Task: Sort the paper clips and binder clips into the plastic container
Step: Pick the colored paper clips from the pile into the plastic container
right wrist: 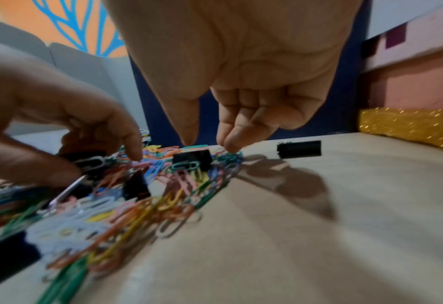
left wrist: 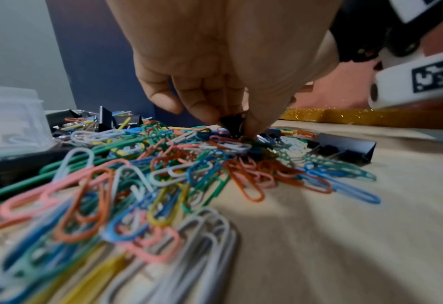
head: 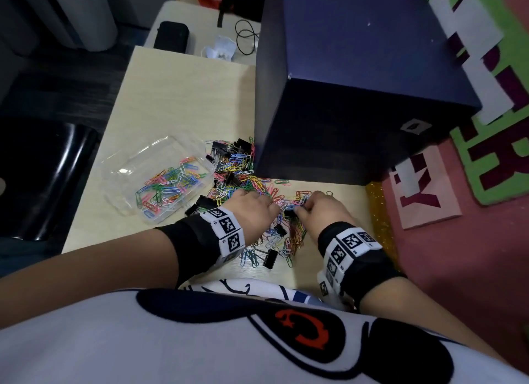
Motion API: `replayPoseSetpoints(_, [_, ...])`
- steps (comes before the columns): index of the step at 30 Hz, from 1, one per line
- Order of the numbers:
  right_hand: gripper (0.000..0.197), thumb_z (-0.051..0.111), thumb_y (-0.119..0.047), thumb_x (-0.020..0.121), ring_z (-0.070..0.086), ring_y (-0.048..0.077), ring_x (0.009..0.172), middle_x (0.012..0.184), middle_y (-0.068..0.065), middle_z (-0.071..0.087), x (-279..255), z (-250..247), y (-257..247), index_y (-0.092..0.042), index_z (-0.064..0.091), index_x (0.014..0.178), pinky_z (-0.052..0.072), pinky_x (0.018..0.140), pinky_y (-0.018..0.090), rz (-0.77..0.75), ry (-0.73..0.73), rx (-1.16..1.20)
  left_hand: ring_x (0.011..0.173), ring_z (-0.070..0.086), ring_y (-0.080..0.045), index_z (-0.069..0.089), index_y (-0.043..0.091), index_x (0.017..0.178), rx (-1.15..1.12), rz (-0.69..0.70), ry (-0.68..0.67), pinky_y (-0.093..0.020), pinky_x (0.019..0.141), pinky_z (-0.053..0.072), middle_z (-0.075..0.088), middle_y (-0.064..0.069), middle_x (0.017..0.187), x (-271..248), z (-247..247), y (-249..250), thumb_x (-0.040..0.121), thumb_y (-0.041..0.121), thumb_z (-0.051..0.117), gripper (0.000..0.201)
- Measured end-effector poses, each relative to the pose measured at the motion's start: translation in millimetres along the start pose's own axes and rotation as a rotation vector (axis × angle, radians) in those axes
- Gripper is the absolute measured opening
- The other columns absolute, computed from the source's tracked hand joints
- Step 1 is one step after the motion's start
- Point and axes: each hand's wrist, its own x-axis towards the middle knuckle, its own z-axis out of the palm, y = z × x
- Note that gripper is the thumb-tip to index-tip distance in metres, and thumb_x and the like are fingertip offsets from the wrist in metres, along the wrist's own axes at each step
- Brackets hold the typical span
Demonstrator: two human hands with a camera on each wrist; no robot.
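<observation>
A clear plastic container [head: 123, 166] sits on the left of the table and holds several coloured paper clips [head: 169, 187]. Right of it spreads a mixed pile of paper clips [head: 243, 180] and black binder clips [head: 270, 258]. My left hand [head: 276, 209] reaches into the pile, and in the left wrist view its fingertips [left wrist: 202, 111] pinch a small black binder clip [left wrist: 232, 123]. My right hand [right wrist: 210, 144] hovers over the pile's right edge. Its thumb and fingers point down, a little apart, just in front of another binder clip [right wrist: 192, 158], and hold nothing.
A tall dark blue box [head: 357, 83] stands right behind the pile. A gold glitter strip [head: 378, 209] runs along the table's right edge. One binder clip [right wrist: 299, 149] lies alone to the right of the pile. A black case [head: 171, 36] and cables lie on the far table.
</observation>
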Motion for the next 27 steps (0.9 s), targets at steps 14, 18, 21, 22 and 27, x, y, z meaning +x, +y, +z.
replayPoseSetpoints(14, [0.014,0.065,-0.03,0.086,0.059,0.018,0.084,0.086,-0.004,0.061,1.0,-4.6,-7.4,-0.022,0.055,0.091,0.038,0.068,0.024,-0.081,0.046,0.192,0.097,0.059,-0.028,0.046,0.018,0.113,-0.365,-0.026,0.089,-0.03,0.07,0.039,0.061,-0.007,0.105,-3.7,-13.9,-26.2,0.088,0.04,0.062,0.037])
replayPoseSetpoints(18, [0.022,0.052,-0.039,0.094,0.055,0.019,0.078,0.084,-0.001,0.059,1.2,-16.0,-1.0,-0.019,0.06,0.095,0.037,0.065,0.025,-0.075,0.059,0.097,0.096,0.057,-0.025,0.054,0.019,0.106,-0.416,-0.015,0.091,-0.031,0.076,0.043,0.06,-0.005,0.104,-2.4,-15.6,-28.4,0.086,0.04,0.064,0.031])
replayPoseSetpoints(21, [0.021,0.048,-0.033,0.096,0.055,0.019,0.08,0.091,0.001,0.063,3.5,-17.1,3.3,-0.019,0.063,0.1,0.038,0.066,0.025,-0.046,0.043,0.138,0.097,0.056,-0.023,0.059,0.018,0.099,-0.418,-0.019,0.089,-0.033,0.081,0.045,0.059,-0.004,0.102,-1.8,-16.6,-30.3,0.086,0.033,0.064,0.02])
replayPoseSetpoints(22, [0.019,0.048,-0.03,0.096,0.055,0.018,0.08,0.095,0.001,0.065,4.8,-16.2,4.6,-0.02,0.063,0.101,0.039,0.066,0.024,-0.041,0.041,0.168,0.097,0.056,-0.023,0.06,0.018,0.097,-0.413,-0.026,0.087,-0.033,0.082,0.046,0.059,-0.004,0.102,-1.2,-16.3,-31.0,0.086,0.028,0.063,0.015])
replayPoseSetpoints(27, [0.008,0.055,-0.022,0.089,0.058,0.018,0.082,0.1,0.002,0.065,10.7,-13.3,8.9,-0.024,0.058,0.096,0.04,0.067,0.024,-0.019,0.065,0.312,0.103,0.057,-0.024,0.058,0.018,0.111,-0.437,-0.081,0.067,-0.035,0.086,0.049,0.062,-0.004,0.111,-0.9,-14.1,-36.0,0.084,0.014,0.06,0.027])
